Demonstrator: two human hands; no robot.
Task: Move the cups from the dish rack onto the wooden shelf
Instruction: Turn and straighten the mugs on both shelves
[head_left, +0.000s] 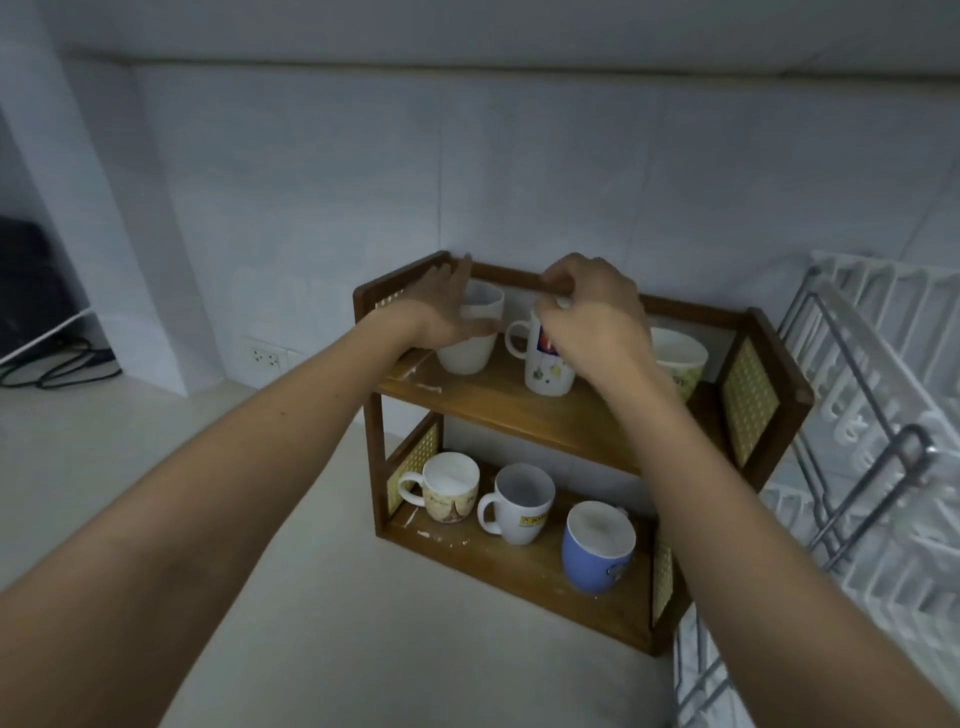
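Observation:
The two-tier wooden shelf stands on the counter against the tiled wall. On its top tier my left hand wraps around a plain white cup. My right hand grips the rim of a tall white printed mug standing on that tier. A cream cup sits to the right, partly hidden by my right wrist. The lower tier holds a cream patterned mug, a white mug with a yellow label and a blue mug.
A white and metal dish rack stands right of the shelf; I see no cups in its visible part. A pale counter spreads in front. A wall socket and dark cables lie at the left.

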